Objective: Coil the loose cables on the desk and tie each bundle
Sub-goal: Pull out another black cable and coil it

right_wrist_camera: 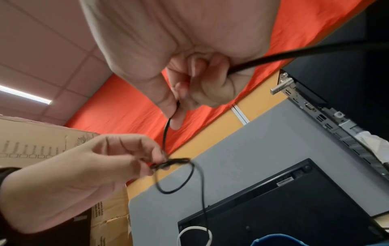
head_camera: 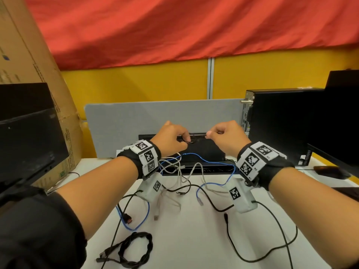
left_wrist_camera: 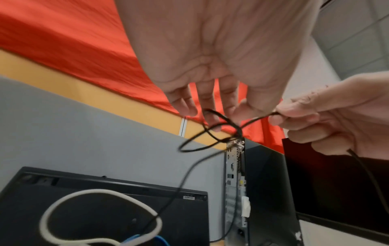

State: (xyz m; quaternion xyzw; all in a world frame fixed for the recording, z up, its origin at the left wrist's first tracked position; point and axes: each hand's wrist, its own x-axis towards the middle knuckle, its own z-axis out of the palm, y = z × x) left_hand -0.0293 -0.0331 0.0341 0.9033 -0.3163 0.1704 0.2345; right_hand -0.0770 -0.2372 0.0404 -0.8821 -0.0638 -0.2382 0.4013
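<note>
Both hands are raised above the white desk (head_camera: 194, 239) with a thin black cable (head_camera: 196, 135) stretched between them. My left hand (head_camera: 184, 139) pinches small black loops (left_wrist_camera: 210, 131) of it at the fingertips. My right hand (head_camera: 210, 134) pinches the strand (right_wrist_camera: 166, 131) between thumb and forefinger, and the cable's tail (right_wrist_camera: 294, 55) runs out of its fist. One loop (right_wrist_camera: 176, 179) hangs below the left hand. On the desk lie tangled blue (head_camera: 206, 159), white (head_camera: 182, 177) and black (head_camera: 204, 193) cables. A coiled black bundle (head_camera: 136, 249) sits at the front left.
A cardboard box (head_camera: 38, 94) and a dark monitor (head_camera: 29, 133) stand on the left. A black computer tower (head_camera: 281, 129) and another monitor (head_camera: 340, 117) stand on the right. A grey partition (head_camera: 136, 123) and a flat black device (head_camera: 204, 152) are behind the cables.
</note>
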